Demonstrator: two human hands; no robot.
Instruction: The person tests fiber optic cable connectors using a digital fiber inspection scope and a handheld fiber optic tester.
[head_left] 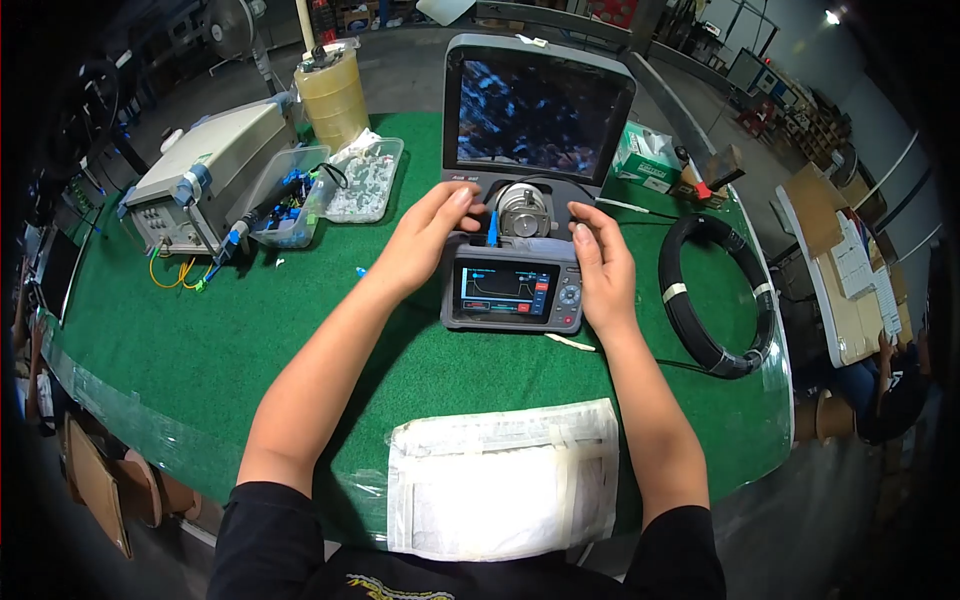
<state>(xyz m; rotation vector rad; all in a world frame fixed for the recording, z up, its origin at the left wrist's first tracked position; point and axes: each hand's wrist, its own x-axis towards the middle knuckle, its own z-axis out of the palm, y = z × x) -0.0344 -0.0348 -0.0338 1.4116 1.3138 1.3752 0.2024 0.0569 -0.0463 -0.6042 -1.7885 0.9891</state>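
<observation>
In the head view I counted two hands, both bare, over a green tabletop (pixel 230 350). Between them lay one small grey tester (pixel 512 292), with a lit screen and round buttons. It sat near the middle of the tabletop, just in front of one larger case (pixel 538 105) whose dark glossy screen stood upright.

The left hand (pixel 425 245) reached to the top left corner of the tester, its fingertips beside one blue connector (pixel 492 229). I could not tell whether it pinched the connector or only touched there. The right hand (pixel 600 265) lay along the right side of the tester with fingers stretched and loose, gripping nothing. One round metal spool (pixel 523 212) showed between the two hands.

To the left I counted two clear plastic boxes (pixel 365 180) with small parts, one grey instrument (pixel 205 175), and one roll of yellowish tape (pixel 332 95) behind them. At the right there was one coil of black cable (pixel 715 295), close to the curved edge of the tabletop. One white sheet (pixel 503 478) in wrinkled plastic lay at the near edge, between the forearms.

The widest open room was the green surface left of the left forearm. This surface looked like felt, soft and matte, and the near rim was covered with shiny film.
</observation>
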